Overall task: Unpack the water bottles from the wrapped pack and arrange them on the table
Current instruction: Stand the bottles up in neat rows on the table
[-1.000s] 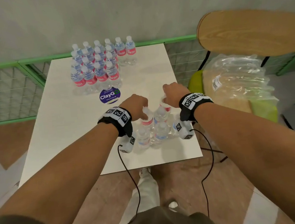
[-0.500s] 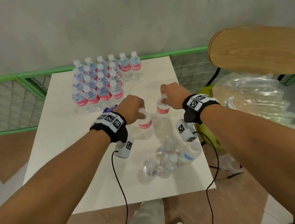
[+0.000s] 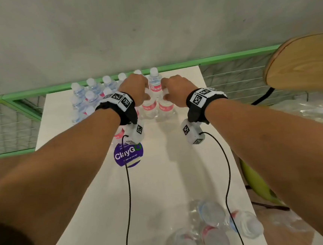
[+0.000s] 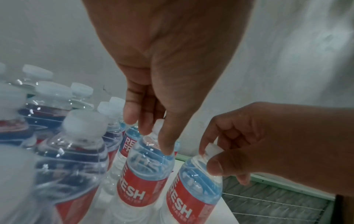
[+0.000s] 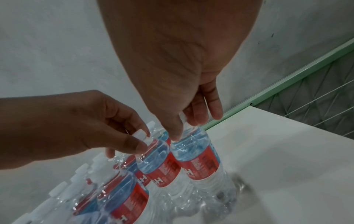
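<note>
standing bottles (image 3: 96,96) at table (image 3: 190,174) far edge, lying bottles (image 3: 215,229) near edge

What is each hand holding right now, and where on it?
Each hand pinches a clear red-labelled water bottle by its white cap: left hand holds the left bottle, right hand the right bottle.

Near-edge bottles (image 3: 214,227) on the table: heavily blurred, count uncertain. The left hand (image 3: 136,89) hides its bottle's cap in the head view. Chair (image 3: 303,61) cut off at right.

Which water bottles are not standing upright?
The clear plastic bottles nearest the person, at the white table's near edge, seem tipped over; those by the wall stand upright.
</note>
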Action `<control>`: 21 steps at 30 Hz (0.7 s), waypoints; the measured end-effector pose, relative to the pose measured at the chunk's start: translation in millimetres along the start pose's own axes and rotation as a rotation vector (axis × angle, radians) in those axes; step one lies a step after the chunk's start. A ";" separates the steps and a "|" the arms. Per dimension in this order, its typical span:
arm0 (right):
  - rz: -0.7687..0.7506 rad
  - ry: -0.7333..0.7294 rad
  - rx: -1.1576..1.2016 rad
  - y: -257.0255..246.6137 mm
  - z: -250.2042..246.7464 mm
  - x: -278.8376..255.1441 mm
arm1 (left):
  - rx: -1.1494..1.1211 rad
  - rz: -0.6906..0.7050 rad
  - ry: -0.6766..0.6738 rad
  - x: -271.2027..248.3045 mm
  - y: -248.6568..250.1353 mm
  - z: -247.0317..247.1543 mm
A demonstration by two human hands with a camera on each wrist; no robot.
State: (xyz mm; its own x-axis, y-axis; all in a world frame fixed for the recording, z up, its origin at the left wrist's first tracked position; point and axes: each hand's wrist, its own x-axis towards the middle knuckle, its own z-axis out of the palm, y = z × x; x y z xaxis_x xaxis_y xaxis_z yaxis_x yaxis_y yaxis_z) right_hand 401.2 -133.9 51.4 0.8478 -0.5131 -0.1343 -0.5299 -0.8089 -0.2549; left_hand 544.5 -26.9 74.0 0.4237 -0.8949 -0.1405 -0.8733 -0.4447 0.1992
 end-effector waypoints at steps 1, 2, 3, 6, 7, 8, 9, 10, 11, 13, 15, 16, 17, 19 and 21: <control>-0.001 0.000 -0.006 -0.1 1.0 7.1 | 0.002 -0.002 -0.002 7.2 -3.1 1.0; -0.001 0.001 -0.009 -0.3 1.8 13.5 | 0.003 -0.002 -0.005 13.1 -5.5 1.8; -0.003 0.004 -0.014 -0.5 2.2 19.4 | 0.004 -0.002 -0.010 18.1 -7.8 2.5; -0.022 0.013 -0.025 -0.9 1.7 34.4 | 0.015 -0.005 -0.021 28.9 -14.1 2.9; -0.031 0.014 -0.026 -1.2 1.1 38.0 | 0.020 -0.007 -0.022 31.4 -16.0 2.7; -0.040 0.015 -0.027 -2.1 0.3 40.8 | 0.024 -0.008 -0.024 33.3 -17.4 2.2; -0.048 0.014 -0.026 -2.8 -0.4 42.9 | 0.027 -0.008 -0.026 35.1 -18.4 2.0; -0.055 0.012 -0.024 -3.6 -0.7 44.3 | 0.029 -0.004 -0.028 36.3 -19.3 1.9; -0.062 0.009 -0.021 -4.5 -0.8 45.0 | 0.033 -0.001 -0.031 37.2 -20.0 1.9; -0.067 0.008 -0.017 -5.5 -0.7 44.6 | 0.043 0.009 -0.034 37.7 -21.9 1.6; -0.039 0.016 -0.013 -4.2 0.5 42.2 | 0.029 0.023 -0.032 37.4 -25.4 2.7; -0.010 0.028 -0.009 -3.0 0.9 40.9 | 0.009 0.037 -0.030 36.6 -27.1 2.9; 0.021 0.042 -0.003 -1.7 1.2 40.4 | -0.007 0.056 -0.025 36.0 -28.4 2.7; 0.053 0.056 0.010 -0.9 2.0 41.1 | -0.006 0.101 -0.029 34.7 -28.8 1.1; 0.029 0.047 0.031 -3.3 2.9 42.6 | 0.022 0.121 -0.039 33.4 -28.5 -1.3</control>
State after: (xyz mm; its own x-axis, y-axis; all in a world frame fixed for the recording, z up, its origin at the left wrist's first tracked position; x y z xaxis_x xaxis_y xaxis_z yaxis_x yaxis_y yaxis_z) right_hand 439.1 -152.2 43.8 0.8294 -0.5501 -0.0970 -0.5531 -0.7844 -0.2808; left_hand 583.9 -44.1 65.0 0.3052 -0.9397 -0.1540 -0.9227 -0.3318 0.1961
